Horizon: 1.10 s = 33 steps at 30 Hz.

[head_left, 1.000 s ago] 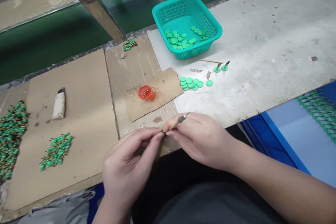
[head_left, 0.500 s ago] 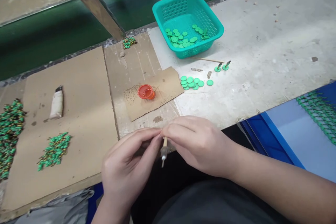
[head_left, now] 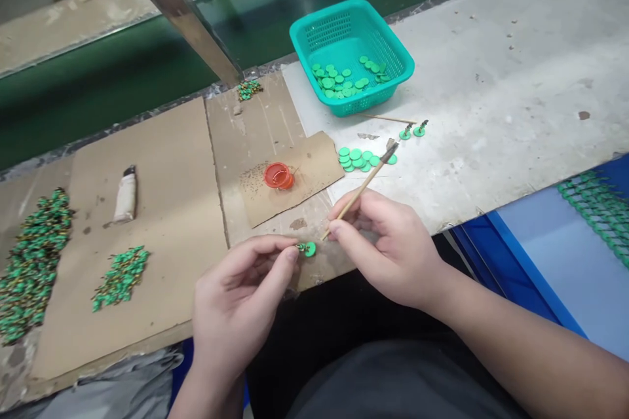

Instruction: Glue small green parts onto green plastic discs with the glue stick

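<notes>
Between the thumb and forefinger of my left hand (head_left: pixel 246 294) is a small green toy figure with a round green base (head_left: pixel 310 249), the base facing right. My fingers hide most of the figure. My right hand (head_left: pixel 388 249) pinches a thin wooden stick (head_left: pixel 363 184) whose dark, grey-tipped end points up and away to the right. Beyond the hands, a small red cup (head_left: pixel 278 175) sits on a piece of cardboard (head_left: pixel 314 163). Several loose green discs (head_left: pixel 354 156) lie to its right, and two figures on green bases (head_left: pixel 419 131) stand upright past them.
A teal basket (head_left: pixel 403 72) with several green discs stands at the back. To the left, a large cardboard sheet (head_left: pixel 167 209) bears a whitish tube (head_left: pixel 126 196) and a heap of green figures (head_left: pixel 120 278). A bigger heap (head_left: pixel 37 262) lies farther left. Another thin stick (head_left: pixel 388 118) rests by the basket.
My hands were together and have come apart, the right one moving right and slightly up. The stick's tip has swung from pointing down to pointing up. The figure's green base has come into view.
</notes>
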{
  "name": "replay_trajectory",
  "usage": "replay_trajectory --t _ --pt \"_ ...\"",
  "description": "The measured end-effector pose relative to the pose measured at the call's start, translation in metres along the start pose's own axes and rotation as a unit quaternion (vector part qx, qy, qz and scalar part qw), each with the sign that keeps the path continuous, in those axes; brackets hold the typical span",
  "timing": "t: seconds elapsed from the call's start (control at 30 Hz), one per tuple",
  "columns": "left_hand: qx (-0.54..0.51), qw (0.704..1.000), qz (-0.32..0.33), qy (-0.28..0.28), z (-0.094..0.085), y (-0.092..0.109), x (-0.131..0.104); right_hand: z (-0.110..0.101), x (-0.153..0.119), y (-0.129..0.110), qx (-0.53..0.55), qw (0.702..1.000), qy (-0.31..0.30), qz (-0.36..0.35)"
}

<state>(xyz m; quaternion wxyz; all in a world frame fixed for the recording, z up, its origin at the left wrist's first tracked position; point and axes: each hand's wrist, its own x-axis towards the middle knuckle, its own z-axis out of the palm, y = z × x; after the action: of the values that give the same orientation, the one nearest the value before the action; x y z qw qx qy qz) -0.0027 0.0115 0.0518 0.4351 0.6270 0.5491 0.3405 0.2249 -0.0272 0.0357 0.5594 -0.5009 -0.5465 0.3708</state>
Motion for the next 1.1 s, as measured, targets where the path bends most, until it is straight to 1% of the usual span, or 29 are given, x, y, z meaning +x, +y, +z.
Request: replay_trajectory --t 0.1,0.2,0.3,0.47,0.6,0.67,0.73,0.77,0.83,0.9,0.93,1.0,1.1 --pt "-0.090 0.993 -0.059 -0.046 -0.008 0.006 0.008 0.000 -0.001 -0.001 0.025 0.999 0.008 0.031" --pt "-0.136 0.984 -0.082 -0.075 -0.019 0.011 0.010 0.001 -0.002 0.000 0.035 0.998 0.006 0.053" --pt "-0.163 0.977 -0.083 -0.106 -0.027 0.016 0.009 0.001 -0.004 0.001 0.044 0.997 0.003 0.061" --pt "-0.193 0.965 -0.087 -0.153 -0.029 0.027 0.012 0.003 -0.005 0.004 0.028 0.998 -0.001 0.060" --pt "-0.191 0.965 -0.076 -0.161 -0.030 0.033 0.015 0.006 -0.007 0.004 0.023 0.999 -0.003 0.040" --pt "-0.185 0.968 -0.062 -0.158 -0.029 0.035 0.015 0.004 -0.012 0.003 0.007 1.000 0.011 0.026" --pt "-0.154 0.977 -0.028 -0.144 -0.024 0.039 0.016 -0.003 -0.021 0.002 -0.017 0.999 0.038 0.009" --pt "-0.119 0.985 0.007 -0.127 -0.019 0.040 0.019 -0.009 -0.026 0.002 -0.027 0.998 0.053 0.001" --pt "-0.029 0.990 0.106 -0.092 -0.001 0.046 0.028 -0.022 -0.037 0.002 -0.040 0.996 0.082 0.001" --pt "0.056 0.973 0.214 -0.071 0.025 0.056 0.043 -0.037 -0.047 0.001 -0.043 0.993 0.106 0.012" --pt "0.081 0.961 0.254 -0.071 0.042 0.063 0.052 -0.044 -0.051 0.001 -0.043 0.992 0.117 0.018" --pt "0.115 0.943 0.303 -0.076 0.079 0.079 0.074 -0.056 -0.058 0.000 -0.038 0.990 0.134 0.026" --pt "0.146 0.930 0.327 -0.083 0.133 0.097 0.112 -0.067 -0.064 -0.001 -0.028 0.988 0.150 0.037"
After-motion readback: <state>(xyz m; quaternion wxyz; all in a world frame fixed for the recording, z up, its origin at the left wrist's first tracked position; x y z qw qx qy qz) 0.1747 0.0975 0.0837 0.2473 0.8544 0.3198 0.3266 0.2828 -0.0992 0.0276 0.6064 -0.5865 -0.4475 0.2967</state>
